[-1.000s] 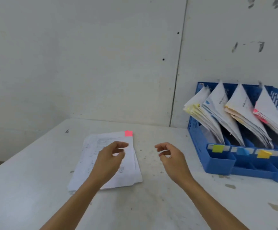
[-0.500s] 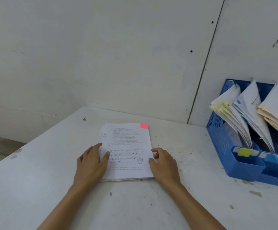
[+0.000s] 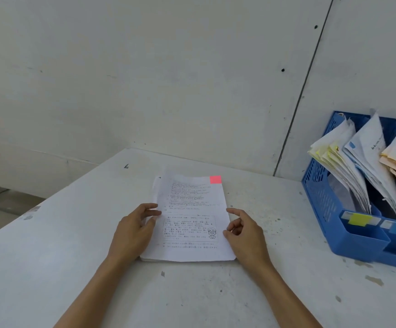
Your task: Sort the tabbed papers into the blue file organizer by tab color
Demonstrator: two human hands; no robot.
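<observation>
From the head camera we see a stack of papers point(image 3: 188, 221) lying flat on the white table point(image 3: 50, 256), a pink tab point(image 3: 215, 179) at its far right corner. Our left hand point(image 3: 134, 233) rests at the stack's left edge, fingers loosely spread and touching the paper, gripping nothing firmly. Our right hand point(image 3: 245, 234) sits just beside the right edge, fingers curled and relaxed, holding nothing. The blue file organizer point(image 3: 322, 204) stands to the right, well apart from the stack, against the wall point(image 3: 145, 79). Its compartments hold leaning sheets, with a yellow label point(image 3: 359, 219) on the leftmost front.
</observation>
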